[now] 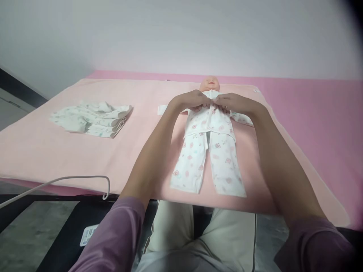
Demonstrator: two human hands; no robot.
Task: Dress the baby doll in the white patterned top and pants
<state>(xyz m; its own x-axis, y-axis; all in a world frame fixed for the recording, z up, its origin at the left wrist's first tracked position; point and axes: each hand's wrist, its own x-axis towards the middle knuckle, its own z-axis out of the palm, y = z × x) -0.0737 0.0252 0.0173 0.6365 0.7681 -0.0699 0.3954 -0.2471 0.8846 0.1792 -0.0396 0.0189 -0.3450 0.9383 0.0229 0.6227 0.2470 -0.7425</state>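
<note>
At upper centre of frame, pinching the shirt (199, 123) with closed left hand (195, 99) and right hand (231, 102); probably light, soft, best held by front edges (210, 119)

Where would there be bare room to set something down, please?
The pink cloth is bare between the folded clothes and the left forearm, and between those clothes and the cable in front. It is crowded at the doll, where the left hand and right hand meet over the printed shirt.

mauve sleeves (115, 234), pale beige trousers (228, 236)
</note>
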